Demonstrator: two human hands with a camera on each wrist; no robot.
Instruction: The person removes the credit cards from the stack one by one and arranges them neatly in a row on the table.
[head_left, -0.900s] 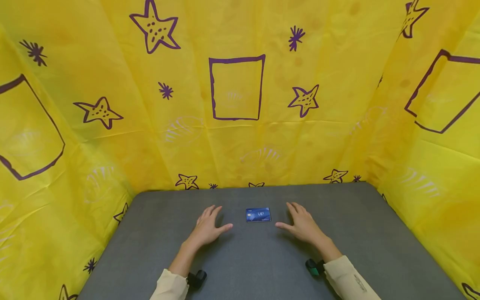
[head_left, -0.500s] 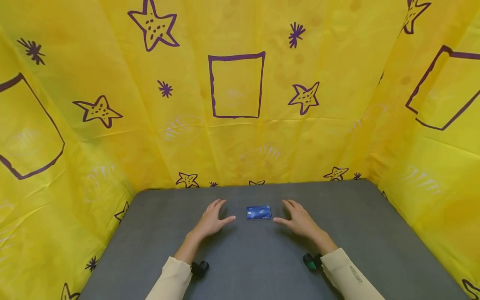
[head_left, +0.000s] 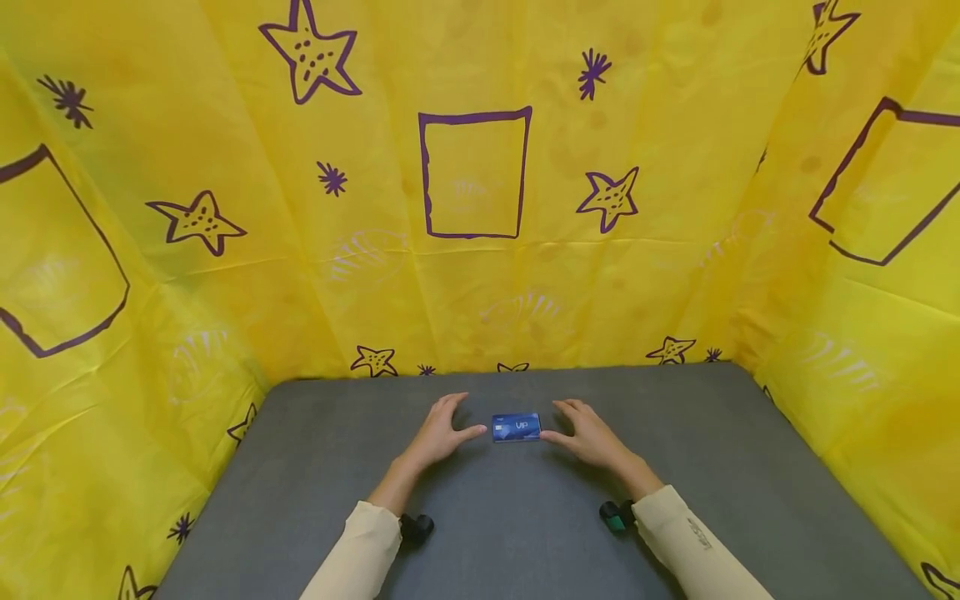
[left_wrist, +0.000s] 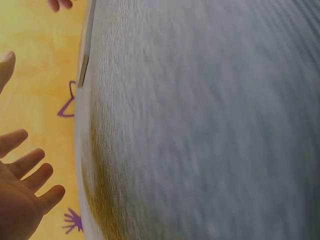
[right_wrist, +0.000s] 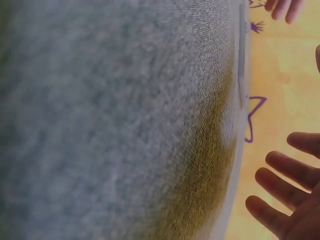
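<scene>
A blue card [head_left: 516, 427] printed "VIP" lies flat on the grey table [head_left: 495, 517]. From the side it shows as a thin slab [left_wrist: 86, 50] in the left wrist view and a narrow strip [right_wrist: 242, 60] in the right one. My left hand [head_left: 433, 435] is just left of the card, fingers spread, its thumb a small gap from the card's edge. On the other side, my right hand [head_left: 594, 437] has its thumb tip at the card's right edge; whether it touches, I cannot tell. Both palms face inward, and neither hand holds anything.
Yellow cloth [head_left: 472, 317] with purple stars and frames hangs behind the table and along both sides. A dark wrist camera [head_left: 417, 528] sits at the left wrist, and another camera [head_left: 617, 518] at the right wrist.
Both hands have moved inward toward the card, the left one farther and to the right, the right one slightly left. The card has stayed in place.
</scene>
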